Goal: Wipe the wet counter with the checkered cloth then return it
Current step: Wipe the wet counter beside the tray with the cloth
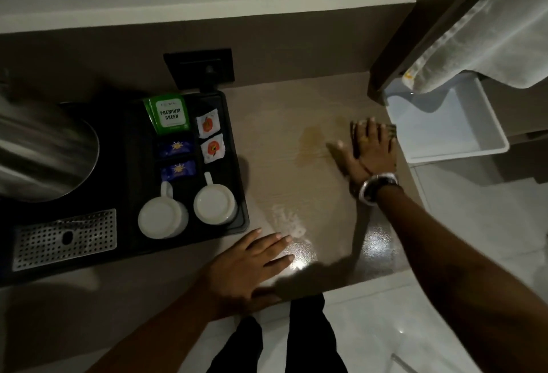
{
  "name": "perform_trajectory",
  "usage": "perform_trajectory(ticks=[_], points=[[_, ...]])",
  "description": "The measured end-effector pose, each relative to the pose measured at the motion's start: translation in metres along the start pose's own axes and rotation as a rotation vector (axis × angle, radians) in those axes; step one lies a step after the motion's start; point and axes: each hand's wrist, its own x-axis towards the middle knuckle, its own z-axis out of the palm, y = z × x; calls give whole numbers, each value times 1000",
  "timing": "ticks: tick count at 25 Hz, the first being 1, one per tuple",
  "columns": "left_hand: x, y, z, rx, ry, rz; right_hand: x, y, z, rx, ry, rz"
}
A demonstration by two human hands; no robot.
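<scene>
Wet desk (pixel 299 183) shines w/ a brownish puddle (pixel 311 138) far-centre. Our right hand (pixel 370 147) presses flat, fingers spread, on checkered cloth (pixel 390 131) at right. Left hand (pixel 252 260) lies open, empty, near edge.

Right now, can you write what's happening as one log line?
step: wiping | right hand: flat on cloth | left hand: flat on counter | brown spill: left of cloth

You see a glossy, wet wood-grain counter (pixel 311 194) — beside it a brushed-metal kettle (pixel 44 150) and perforated metal grate (pixel 65 239).
</scene>
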Motion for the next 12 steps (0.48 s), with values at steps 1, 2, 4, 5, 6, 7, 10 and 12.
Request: perform_trajectory(ticks=[1, 2, 4, 5, 6, 7, 10, 12], points=[[0, 0, 2, -11, 4, 6, 29, -14, -4, 6, 3, 0], [0, 0, 4, -36, 9, 2, 53, -33, -5, -7, -6, -31], [0, -1, 4, -62, 6, -12, 69, -77, 1, -48, -66, -182], [0, -1, 3, -47, -7, -9, 59, -96, 8, -80, -109, -289], [0, -1, 0, -31, -27, 0, 39, -110, 16, -117, -141, -409], [1, -1, -3, -18, -51, 9, 12, -114, 23, -159, -171, -527], [3, 2, -12, -6, -99, 10, -78, -72, 32, -207, -263, -745], [4, 2, -15, 29, -104, 1, -95, -18, 21, -211, -203, -669]])
